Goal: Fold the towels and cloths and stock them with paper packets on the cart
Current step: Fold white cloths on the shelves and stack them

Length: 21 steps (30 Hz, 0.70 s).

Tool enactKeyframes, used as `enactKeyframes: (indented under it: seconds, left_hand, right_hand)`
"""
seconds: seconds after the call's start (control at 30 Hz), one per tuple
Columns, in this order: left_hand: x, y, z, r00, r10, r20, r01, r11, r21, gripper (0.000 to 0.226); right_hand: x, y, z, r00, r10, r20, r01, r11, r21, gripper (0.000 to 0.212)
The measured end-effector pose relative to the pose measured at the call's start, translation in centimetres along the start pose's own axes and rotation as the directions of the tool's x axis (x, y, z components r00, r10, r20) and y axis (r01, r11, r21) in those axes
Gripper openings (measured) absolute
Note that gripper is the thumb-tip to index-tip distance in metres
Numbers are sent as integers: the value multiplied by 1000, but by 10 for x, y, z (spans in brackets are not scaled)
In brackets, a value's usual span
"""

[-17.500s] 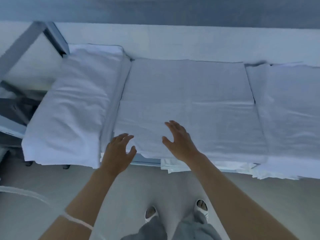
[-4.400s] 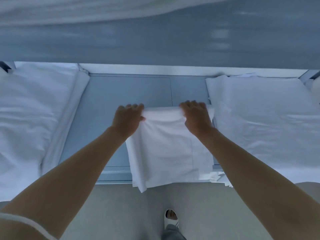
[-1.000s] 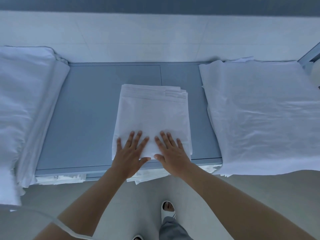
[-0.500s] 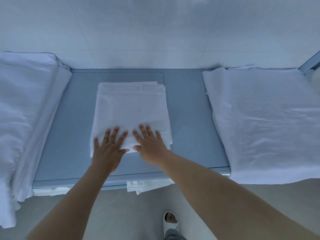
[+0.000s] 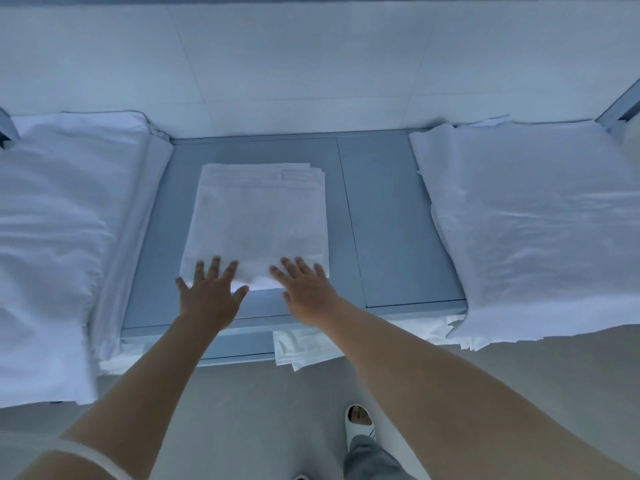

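Note:
A folded white cloth (image 5: 258, 216) lies flat on the grey cart top (image 5: 391, 237), left of its middle. My left hand (image 5: 209, 292) lies flat with spread fingers, the fingertips on the cloth's near left edge. My right hand (image 5: 306, 289) is flat too, fingertips on the near right edge. Neither hand grips anything. A thick stack of white linen (image 5: 55, 244) covers the cart's left end. A flat white sheet (image 5: 540, 223) covers the right end.
White cloths (image 5: 301, 351) stick out from a lower shelf under the cart's front edge. A tiled white wall stands right behind the cart. A grey post (image 5: 620, 109) rises at the far right. My foot in a white shoe (image 5: 360, 420) is on the floor below.
Both hands have slid back toward me, from the cloth's near half to its near edge, and have spread wider apart. The cloth stays where it was pushed, left of centre.

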State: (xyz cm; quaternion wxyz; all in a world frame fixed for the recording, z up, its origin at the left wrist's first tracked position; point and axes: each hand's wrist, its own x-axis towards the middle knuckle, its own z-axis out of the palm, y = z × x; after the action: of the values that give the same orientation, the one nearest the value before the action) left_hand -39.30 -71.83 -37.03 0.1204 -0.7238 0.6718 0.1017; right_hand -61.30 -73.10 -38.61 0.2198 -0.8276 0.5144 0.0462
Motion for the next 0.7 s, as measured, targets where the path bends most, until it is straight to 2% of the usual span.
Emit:
enactKeyframes:
  seconds: [0.17,0.27,0.5,0.7]
  left_hand:
    - [-26,39,-40,982,159,-100,-160,987,-7,66]
    - [-38,62,-59,963,239,-127,-240,971,10,65]
    - [-48,135,-87,918,370,-143,-371,928,20,62]
    - [-53,228,-81,865,482,-139,-485,875,16,62]
  right_hand:
    - [-49,18,-14,992,113,-50,-112,994,15,65]
    - [-85,37,-27,970,228,-83,-224,973,55,67]
    - [-181,111,-55,857,505,-102,-494,862,113,66]
    - [-256,190,-58,767,631,-116,-622,775,112,64]
